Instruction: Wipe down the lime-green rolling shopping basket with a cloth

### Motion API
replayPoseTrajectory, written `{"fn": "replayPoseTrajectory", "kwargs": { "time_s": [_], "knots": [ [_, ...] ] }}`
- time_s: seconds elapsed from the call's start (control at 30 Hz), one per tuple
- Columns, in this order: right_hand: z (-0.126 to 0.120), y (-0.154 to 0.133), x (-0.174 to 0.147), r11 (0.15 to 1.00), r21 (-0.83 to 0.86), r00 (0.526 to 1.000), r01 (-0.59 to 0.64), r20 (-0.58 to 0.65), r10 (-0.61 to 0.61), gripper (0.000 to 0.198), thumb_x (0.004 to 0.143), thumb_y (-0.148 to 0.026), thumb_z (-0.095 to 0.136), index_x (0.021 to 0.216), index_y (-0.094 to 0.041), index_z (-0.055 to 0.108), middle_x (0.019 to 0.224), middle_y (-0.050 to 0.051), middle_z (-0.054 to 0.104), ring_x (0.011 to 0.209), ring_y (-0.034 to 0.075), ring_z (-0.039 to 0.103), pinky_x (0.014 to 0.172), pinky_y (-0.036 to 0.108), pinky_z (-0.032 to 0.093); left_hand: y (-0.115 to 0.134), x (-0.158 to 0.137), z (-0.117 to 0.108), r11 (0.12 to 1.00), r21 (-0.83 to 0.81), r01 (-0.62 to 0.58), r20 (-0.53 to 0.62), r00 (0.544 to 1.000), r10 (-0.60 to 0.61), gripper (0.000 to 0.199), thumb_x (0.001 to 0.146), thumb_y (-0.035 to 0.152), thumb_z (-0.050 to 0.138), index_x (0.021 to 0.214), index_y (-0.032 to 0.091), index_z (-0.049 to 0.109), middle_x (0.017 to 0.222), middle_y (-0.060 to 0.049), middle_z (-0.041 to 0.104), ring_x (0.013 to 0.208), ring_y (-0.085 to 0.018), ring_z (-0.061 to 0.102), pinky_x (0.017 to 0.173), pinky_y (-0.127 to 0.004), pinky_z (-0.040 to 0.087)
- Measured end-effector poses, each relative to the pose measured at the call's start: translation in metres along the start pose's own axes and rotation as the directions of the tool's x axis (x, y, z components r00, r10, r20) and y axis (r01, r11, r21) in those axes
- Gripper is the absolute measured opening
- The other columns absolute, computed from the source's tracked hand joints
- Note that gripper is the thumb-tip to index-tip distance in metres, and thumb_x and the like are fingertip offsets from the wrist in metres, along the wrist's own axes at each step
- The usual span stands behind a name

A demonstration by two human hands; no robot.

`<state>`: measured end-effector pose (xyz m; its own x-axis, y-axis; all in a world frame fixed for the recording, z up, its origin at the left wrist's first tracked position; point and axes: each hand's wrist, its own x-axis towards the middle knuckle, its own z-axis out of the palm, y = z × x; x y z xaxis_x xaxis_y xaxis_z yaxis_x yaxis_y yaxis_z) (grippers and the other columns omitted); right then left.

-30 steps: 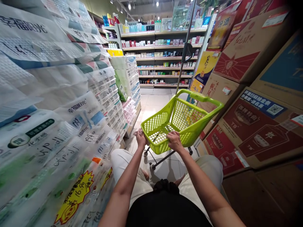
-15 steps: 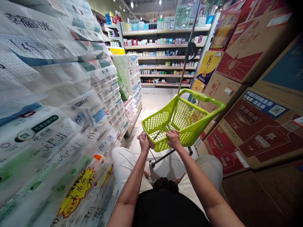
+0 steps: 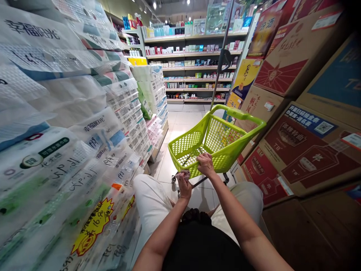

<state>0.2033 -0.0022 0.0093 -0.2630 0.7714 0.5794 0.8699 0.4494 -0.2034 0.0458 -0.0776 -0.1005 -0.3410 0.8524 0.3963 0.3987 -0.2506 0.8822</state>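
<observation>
A lime-green plastic shopping cart [image 3: 229,162] with a lattice basket stands in front of my knees on a dark wheeled frame. My right hand [image 3: 205,163] is closed over the basket's near rim. My left hand [image 3: 184,185] is closed on a crumpled greyish-pink cloth [image 3: 182,174], low against the outside of the basket near its left corner. The cart's floor shows through the lattice, and a grey pole [image 3: 222,56] with a dark hook-like bracket rises behind the cart.
Stacked tissue packs [image 3: 93,131] with handwritten prices line my left side. Cardboard cartons [image 3: 307,146] are piled on the right. Pale floor tiles [image 3: 184,124] run between them to shelves [image 3: 194,54] of small boxes and bottles at the back.
My left hand has moved right and down with the cloth, from the basket's left corner rim to lower on its outer side. My right hand stays on the rim.
</observation>
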Motion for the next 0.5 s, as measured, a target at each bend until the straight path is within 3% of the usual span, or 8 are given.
{"fn": "replayPoseTrajectory", "kwargs": {
  "time_s": [0.17, 0.33, 0.5],
  "knots": [
    [0.001, -0.002, 0.001, 1.000, -0.010, 1.000, -0.003, -0.010, 0.003, 0.019, 0.067, -0.004, 0.056, 0.070, -0.023, 0.057, 0.081, 0.003, 0.066, 0.094, 0.023, 0.050, 0.097, 0.036, 0.028, -0.008, -0.007, -0.009, 1.000, 0.018, 0.005, 0.124, 0.992, -0.008, 0.041, 0.078, 0.003, 0.047, 0.109, 0.022, 0.065, 0.108, -0.013, 0.060, 0.100, -0.028, 0.060, 0.097, -0.048, 0.052],
    [0.001, -0.002, 0.002, 1.000, -0.017, 1.000, 0.002, 0.002, -0.002, 0.019, 0.068, -0.004, 0.057, 0.072, -0.023, 0.058, 0.081, 0.003, 0.065, 0.093, 0.023, 0.050, 0.097, 0.037, 0.028, 0.001, 0.005, -0.005, 0.999, -0.002, 0.048, -0.026, 0.998, -0.048, 0.042, 0.079, 0.006, 0.049, 0.118, 0.021, 0.058, 0.121, -0.015, 0.060, 0.117, -0.030, 0.057, 0.111, -0.052, 0.044],
    [0.001, -0.001, 0.002, 0.999, -0.035, 1.000, -0.010, 0.029, 0.011, 0.018, 0.070, -0.005, 0.057, 0.073, -0.023, 0.058, 0.083, 0.004, 0.065, 0.095, 0.024, 0.050, 0.097, 0.037, 0.028, -0.001, 0.000, -0.005, 0.992, 0.004, 0.124, 0.012, 0.992, -0.124, 0.032, 0.076, 0.006, 0.052, 0.105, 0.021, 0.056, 0.111, -0.012, 0.060, 0.110, -0.028, 0.060, 0.106, -0.050, 0.048]
  ]
}}
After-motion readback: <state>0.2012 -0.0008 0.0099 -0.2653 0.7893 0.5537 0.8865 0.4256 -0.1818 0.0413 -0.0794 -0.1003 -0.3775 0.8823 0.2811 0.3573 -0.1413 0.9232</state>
